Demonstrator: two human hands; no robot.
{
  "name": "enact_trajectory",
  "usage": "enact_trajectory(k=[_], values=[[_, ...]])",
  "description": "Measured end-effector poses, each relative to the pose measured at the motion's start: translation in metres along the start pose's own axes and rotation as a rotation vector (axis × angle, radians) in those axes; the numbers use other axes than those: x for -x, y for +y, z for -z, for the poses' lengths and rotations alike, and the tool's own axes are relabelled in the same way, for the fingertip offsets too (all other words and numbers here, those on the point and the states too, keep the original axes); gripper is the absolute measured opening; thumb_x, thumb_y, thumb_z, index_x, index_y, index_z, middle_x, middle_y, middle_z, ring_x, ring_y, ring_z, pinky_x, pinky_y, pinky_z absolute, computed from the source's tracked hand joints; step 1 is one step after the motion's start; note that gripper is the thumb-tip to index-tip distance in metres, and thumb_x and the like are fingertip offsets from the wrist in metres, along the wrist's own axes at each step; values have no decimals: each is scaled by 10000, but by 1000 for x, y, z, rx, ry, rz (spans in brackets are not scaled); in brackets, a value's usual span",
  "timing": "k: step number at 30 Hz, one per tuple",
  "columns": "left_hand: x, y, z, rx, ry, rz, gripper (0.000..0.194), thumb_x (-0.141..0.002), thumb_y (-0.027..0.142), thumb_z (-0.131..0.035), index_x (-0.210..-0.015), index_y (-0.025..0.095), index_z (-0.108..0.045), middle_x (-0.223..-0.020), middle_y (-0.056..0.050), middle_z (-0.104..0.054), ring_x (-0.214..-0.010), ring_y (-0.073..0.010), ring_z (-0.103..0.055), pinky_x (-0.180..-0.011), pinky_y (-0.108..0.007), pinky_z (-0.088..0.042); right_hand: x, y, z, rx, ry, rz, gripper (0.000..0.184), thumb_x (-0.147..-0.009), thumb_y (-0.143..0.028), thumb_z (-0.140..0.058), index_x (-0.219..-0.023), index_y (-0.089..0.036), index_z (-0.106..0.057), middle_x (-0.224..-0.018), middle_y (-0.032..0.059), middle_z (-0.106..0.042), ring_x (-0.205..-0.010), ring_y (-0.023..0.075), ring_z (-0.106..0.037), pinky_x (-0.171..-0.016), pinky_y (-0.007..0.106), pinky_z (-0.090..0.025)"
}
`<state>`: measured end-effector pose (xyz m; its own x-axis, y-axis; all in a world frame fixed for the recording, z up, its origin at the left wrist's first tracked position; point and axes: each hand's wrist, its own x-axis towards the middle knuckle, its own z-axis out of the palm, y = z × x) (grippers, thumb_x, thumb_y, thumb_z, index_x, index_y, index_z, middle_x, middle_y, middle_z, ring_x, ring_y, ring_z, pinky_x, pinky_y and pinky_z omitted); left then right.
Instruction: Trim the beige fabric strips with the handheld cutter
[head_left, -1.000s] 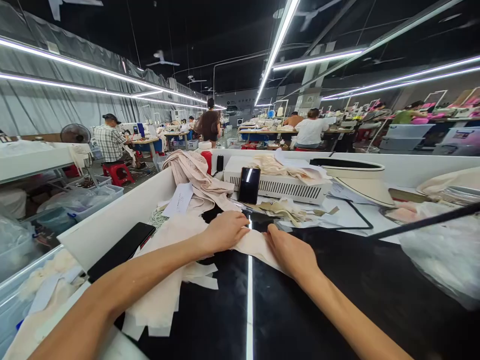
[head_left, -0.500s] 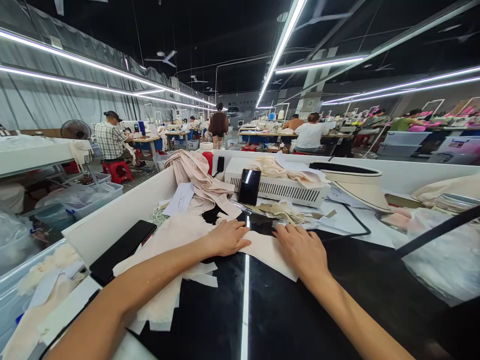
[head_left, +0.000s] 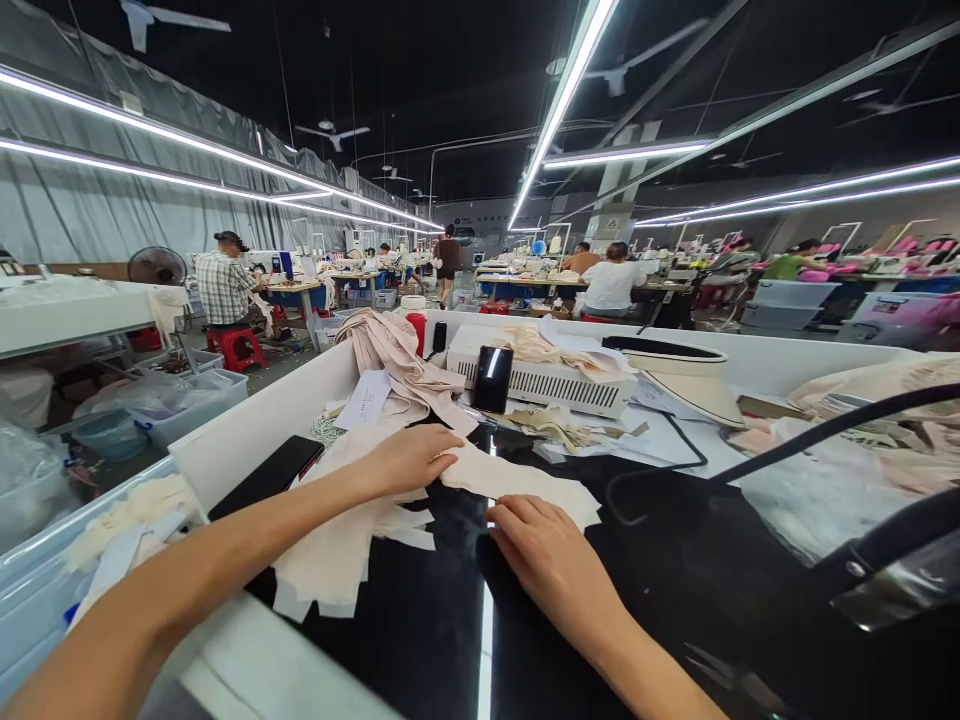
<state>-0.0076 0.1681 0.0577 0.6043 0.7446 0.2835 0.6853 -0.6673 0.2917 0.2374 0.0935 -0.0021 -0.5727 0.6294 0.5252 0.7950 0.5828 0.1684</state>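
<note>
A pale cream fabric piece (head_left: 525, 482) lies across the glossy black tabletop (head_left: 420, 630). My left hand (head_left: 412, 458) holds its left end, thumb and fingers pinched at the edge. Just below the piece, my right hand (head_left: 544, 550) is over the black surface, fingers extended and slightly bent, with nothing seen in them; whether it touches the fabric's lower edge I cannot tell. Under my left forearm lies a loose stack of similar cream pieces (head_left: 330, 565), partly hidden by the arm.
Behind the fabric stand a dark phone (head_left: 493, 380) and a white vented box (head_left: 540, 375) topped with fabric. Pink cloth (head_left: 397, 360) and a paper slip (head_left: 365, 400) lie left. A sun visor (head_left: 679, 375), plastic bag (head_left: 810, 490) and black curved bar (head_left: 825, 430) are right. Several people sit farther off.
My right hand has come off the fabric's right end and moved left and nearer to me. My left hand has shifted left with its end of the piece. The black bar at right has swung.
</note>
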Motion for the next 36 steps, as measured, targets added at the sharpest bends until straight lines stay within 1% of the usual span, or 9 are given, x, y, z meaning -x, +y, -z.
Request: enact_trajectory(k=[2,6,10,14,16,19,24,30,36], values=[[19,-10,21,-28,19,68,307,-1067,254,-561,-1296,211,-760,-1346,-96,-758,-1268,-293,-702,-1123,-396,-528,5,-8,3,-33,19,26,213,-1068,-134,-500,-970,-241,-657,-974,41,-755,-901,222,-738,-796,343,-542],[56,-28,56,-105,45,218,275,-1029,221,-545,-1113,205,-807,-1175,-82,-806,-1093,-278,-740,-997,-357,-547,10,-19,4,-128,89,96,277,-1082,-126,-432,-965,-247,-652,-961,42,-758,-852,218,-754,-736,335,-573],[83,-35,70,-169,23,362,238,-968,163,-559,-964,190,-796,-1037,-71,-811,-968,-256,-741,-872,-314,-534,9,-26,2,-235,167,143,315,-1114,-166,-396,-948,-257,-648,-948,37,-765,-832,213,-769,-726,325,-601],[93,-35,62,-184,-13,462,162,-989,182,-615,-921,178,-762,-997,-61,-791,-967,-246,-734,-877,-325,-541,10,-33,2,-263,166,156,336,-1120,-175,-383,-934,-265,-649,-946,31,-766,-827,210,-778,-704,313,-615],[92,-34,55,-187,-11,511,150,-1046,268,-654,-993,163,-747,-1047,-63,-770,-1003,-238,-726,-932,-380,-567,12,-36,3,-269,146,160,331,-1117,-166,-391,-943,-269,-653,-950,23,-767,-838,206,-783,-713,312,-623],[84,-37,44,-184,2,584,259,-1080,391,-691,-1166,148,-716,-1169,-79,-735,-1063,-237,-722,-977,-460,-604,16,-40,7,-269,110,159,311,-1105,-140,-416,-958,-273,-656,-978,15,-771,-854,199,-784,-734,313,-628],[73,-46,35,-148,15,655,363,-1074,395,-708,-1353,167,-662,-1341,-113,-681,-1140,-264,-710,-970,-474,-630,18,-47,16,-277,74,156,282,-1082,-95,-449,-989,-268,-652,-1021,16,-771,-870,197,-781,-749,314,-624],[74,-51,34,-105,32,673,328,-1079,387,-701,-1323,169,-679,-1327,-109,-691,-1145,-261,-710,-987,-478,-624,20,-53,17,-296,48,180,277,-1068,-71,-456,-951,-251,-630,-966,17,-755,-784,192,-755,-686,305,-580],[81,-48,38,-13,127,645,284,-1079,396,-697,-1236,160,-702,-1253,-94,-711,-1114,-250,-709,-987,-470,-610,24,-53,12,-343,-4,171,255,-1070,-78,-482,-954,-252,-626,-971,13,-750,-788,187,-744,-710,297,-558]])
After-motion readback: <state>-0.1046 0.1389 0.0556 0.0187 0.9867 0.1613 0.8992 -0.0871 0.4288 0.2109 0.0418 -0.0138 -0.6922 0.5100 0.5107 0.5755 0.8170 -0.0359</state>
